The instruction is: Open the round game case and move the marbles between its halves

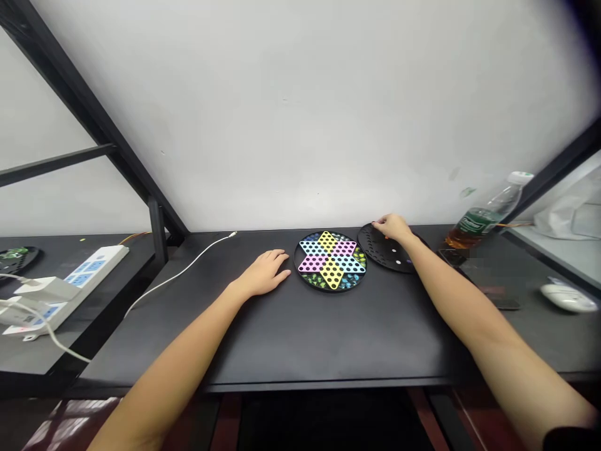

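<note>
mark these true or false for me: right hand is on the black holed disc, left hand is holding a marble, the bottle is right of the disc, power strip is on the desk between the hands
1. The right hand is on the black holed disc: true.
2. The left hand is holding a marble: false. It lies open on the desk, beside the checkers board.
3. The bottle is right of the disc: true.
4. The power strip is on the desk between the hands: false. It lies on a separate surface off to the left.
</note>
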`<state>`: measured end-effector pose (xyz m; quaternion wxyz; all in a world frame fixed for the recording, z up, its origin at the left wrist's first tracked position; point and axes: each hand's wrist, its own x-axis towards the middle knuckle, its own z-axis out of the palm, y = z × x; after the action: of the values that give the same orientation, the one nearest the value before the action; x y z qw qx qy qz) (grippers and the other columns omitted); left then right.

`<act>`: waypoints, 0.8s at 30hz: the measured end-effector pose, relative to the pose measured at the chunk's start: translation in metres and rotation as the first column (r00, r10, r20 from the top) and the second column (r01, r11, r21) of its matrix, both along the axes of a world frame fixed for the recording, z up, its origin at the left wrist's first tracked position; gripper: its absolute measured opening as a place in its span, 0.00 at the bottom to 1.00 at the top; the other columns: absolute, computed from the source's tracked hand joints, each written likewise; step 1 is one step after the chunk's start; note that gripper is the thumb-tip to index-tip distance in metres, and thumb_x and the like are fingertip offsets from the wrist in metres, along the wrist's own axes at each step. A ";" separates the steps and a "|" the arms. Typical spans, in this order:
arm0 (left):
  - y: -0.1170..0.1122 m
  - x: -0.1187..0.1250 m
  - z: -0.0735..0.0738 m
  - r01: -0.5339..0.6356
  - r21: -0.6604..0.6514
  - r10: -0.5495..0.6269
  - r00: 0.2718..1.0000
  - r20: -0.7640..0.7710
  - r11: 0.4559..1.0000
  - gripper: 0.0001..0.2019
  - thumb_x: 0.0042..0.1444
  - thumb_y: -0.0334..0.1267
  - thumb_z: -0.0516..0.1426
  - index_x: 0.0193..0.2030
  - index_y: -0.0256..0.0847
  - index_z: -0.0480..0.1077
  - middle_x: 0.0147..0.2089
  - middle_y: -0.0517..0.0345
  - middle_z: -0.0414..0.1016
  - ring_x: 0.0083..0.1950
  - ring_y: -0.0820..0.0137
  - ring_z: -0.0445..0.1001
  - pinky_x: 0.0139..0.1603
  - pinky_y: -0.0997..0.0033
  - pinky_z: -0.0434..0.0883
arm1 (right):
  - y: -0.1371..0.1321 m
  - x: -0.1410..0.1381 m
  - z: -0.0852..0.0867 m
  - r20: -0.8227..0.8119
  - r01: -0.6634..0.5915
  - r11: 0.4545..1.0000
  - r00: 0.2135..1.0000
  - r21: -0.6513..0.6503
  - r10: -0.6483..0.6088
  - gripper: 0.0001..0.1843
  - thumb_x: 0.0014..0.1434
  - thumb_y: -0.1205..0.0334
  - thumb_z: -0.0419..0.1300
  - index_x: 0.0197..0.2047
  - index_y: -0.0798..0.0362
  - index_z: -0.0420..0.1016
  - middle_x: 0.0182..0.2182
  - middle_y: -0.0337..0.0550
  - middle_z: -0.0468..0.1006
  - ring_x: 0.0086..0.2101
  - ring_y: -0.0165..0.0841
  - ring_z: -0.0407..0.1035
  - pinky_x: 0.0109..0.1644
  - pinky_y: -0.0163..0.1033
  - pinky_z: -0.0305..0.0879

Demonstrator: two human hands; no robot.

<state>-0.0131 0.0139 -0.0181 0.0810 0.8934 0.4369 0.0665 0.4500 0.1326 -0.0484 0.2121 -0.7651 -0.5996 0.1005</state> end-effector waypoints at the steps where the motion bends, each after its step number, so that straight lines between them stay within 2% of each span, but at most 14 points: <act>1: 0.000 0.000 0.000 0.001 -0.002 -0.001 1.000 0.003 1.000 0.27 0.69 0.53 0.46 0.66 0.40 0.63 0.69 0.44 0.63 0.70 0.55 0.60 0.70 0.51 0.60 | 0.000 0.002 0.001 -0.047 0.014 1.000 0.999 0.019 -0.013 0.12 0.58 0.53 0.62 0.32 0.53 0.81 0.18 0.41 0.74 0.26 0.35 0.71 0.36 0.37 0.66; 4: 0.000 0.001 0.001 0.003 -0.002 -0.002 1.000 0.006 1.000 0.27 0.68 0.53 0.46 0.66 0.39 0.63 0.69 0.44 0.63 0.70 0.55 0.61 0.70 0.51 0.61 | 0.000 0.008 0.004 -0.142 0.067 0.996 0.988 0.058 -0.059 0.13 0.57 0.53 0.62 0.32 0.55 0.80 0.22 0.42 0.77 0.28 0.35 0.71 0.35 0.36 0.65; 8: -0.001 0.001 0.002 0.003 0.007 -0.003 1.000 -0.002 1.000 0.26 0.69 0.53 0.45 0.66 0.40 0.63 0.69 0.45 0.63 0.70 0.56 0.61 0.70 0.52 0.61 | -0.001 0.006 0.004 -0.063 -0.006 1.000 0.998 -0.011 0.005 0.18 0.53 0.47 0.66 0.31 0.55 0.80 0.23 0.44 0.77 0.30 0.37 0.72 0.36 0.38 0.64; 12: 0.000 0.000 0.001 0.001 0.012 -0.001 1.000 -0.002 1.000 0.27 0.68 0.53 0.46 0.66 0.39 0.63 0.69 0.44 0.63 0.70 0.56 0.61 0.70 0.53 0.61 | -0.001 -0.006 0.001 -0.014 -0.059 0.998 0.998 0.017 0.059 0.12 0.52 0.52 0.67 0.30 0.53 0.79 0.25 0.44 0.78 0.30 0.36 0.71 0.35 0.37 0.62; 14: 0.000 0.000 0.000 0.002 0.016 -0.002 1.000 -0.003 1.000 0.27 0.68 0.53 0.46 0.66 0.39 0.64 0.69 0.44 0.63 0.70 0.55 0.61 0.70 0.53 0.61 | -0.002 -0.011 0.002 -0.084 -0.024 0.999 0.996 0.044 0.028 0.09 0.52 0.56 0.67 0.28 0.53 0.77 0.22 0.41 0.74 0.26 0.33 0.68 0.33 0.36 0.61; 16: 0.001 0.000 0.000 0.007 0.019 -0.007 1.000 0.002 1.000 0.27 0.68 0.53 0.45 0.66 0.40 0.64 0.69 0.45 0.64 0.70 0.55 0.62 0.69 0.53 0.61 | -0.004 -0.011 0.005 -0.308 0.030 0.999 0.951 0.038 -0.017 0.08 0.52 0.58 0.66 0.28 0.53 0.74 0.17 0.36 0.66 0.21 0.29 0.61 0.27 0.34 0.57; 17: 0.001 0.000 0.000 0.010 0.021 -0.010 1.000 0.006 1.000 0.26 0.68 0.53 0.45 0.66 0.41 0.64 0.69 0.45 0.64 0.69 0.55 0.62 0.69 0.52 0.62 | -0.005 -0.009 0.009 -0.471 0.053 0.998 0.882 0.027 -0.034 0.08 0.52 0.59 0.65 0.29 0.53 0.73 0.15 0.33 0.61 0.18 0.27 0.56 0.24 0.33 0.54; 18: 0.001 0.000 0.000 0.012 0.022 -0.012 1.000 0.009 1.000 0.26 0.68 0.53 0.45 0.66 0.41 0.64 0.69 0.45 0.64 0.69 0.55 0.62 0.69 0.52 0.62 | -0.006 -0.006 0.013 -0.639 0.064 0.998 0.768 0.012 -0.041 0.08 0.53 0.59 0.64 0.30 0.53 0.71 0.14 0.29 0.56 0.17 0.25 0.51 0.20 0.31 0.50; 20: 0.000 0.000 0.001 0.013 0.021 -0.013 1.000 0.007 1.000 0.26 0.68 0.53 0.46 0.65 0.41 0.64 0.69 0.45 0.64 0.69 0.55 0.62 0.69 0.52 0.62 | -0.009 0.003 0.023 -0.894 0.038 0.999 0.448 -0.016 -0.031 0.06 0.55 0.59 0.60 0.31 0.51 0.67 0.15 0.26 0.49 0.16 0.24 0.42 0.16 0.29 0.42; 22: 0.000 0.001 0.001 0.011 0.019 -0.011 1.000 0.003 1.000 0.26 0.68 0.53 0.46 0.65 0.40 0.64 0.69 0.45 0.63 0.69 0.55 0.62 0.69 0.53 0.62 | -0.013 0.015 0.034 -0.988 -0.022 0.999 0.153 -0.024 -0.021 0.05 0.55 0.59 0.56 0.32 0.50 0.64 0.17 0.28 0.51 0.16 0.25 0.42 0.13 0.28 0.40; 23: 0.000 0.001 0.002 0.010 0.019 -0.010 1.000 0.002 1.000 0.26 0.68 0.53 0.46 0.65 0.40 0.64 0.69 0.45 0.63 0.69 0.56 0.63 0.69 0.53 0.62 | -0.014 0.021 0.038 -0.999 -0.046 0.999 0.050 -0.021 -0.018 0.05 0.55 0.59 0.55 0.32 0.50 0.63 0.18 0.31 0.54 0.17 0.26 0.45 0.13 0.28 0.41; 24: 0.000 0.001 0.002 0.009 0.020 -0.009 1.000 0.002 1.000 0.26 0.68 0.53 0.46 0.65 0.40 0.64 0.69 0.45 0.63 0.69 0.56 0.63 0.69 0.53 0.62 | -0.016 0.026 0.042 -1.000 -0.058 0.998 -0.021 -0.018 -0.019 0.05 0.55 0.59 0.55 0.32 0.51 0.63 0.19 0.33 0.56 0.17 0.27 0.48 0.12 0.28 0.42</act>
<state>-0.0119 0.0134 -0.0164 0.0728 0.8961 0.4319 0.0713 0.4761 0.1169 -0.0068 0.5546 -0.4606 -0.2757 0.6358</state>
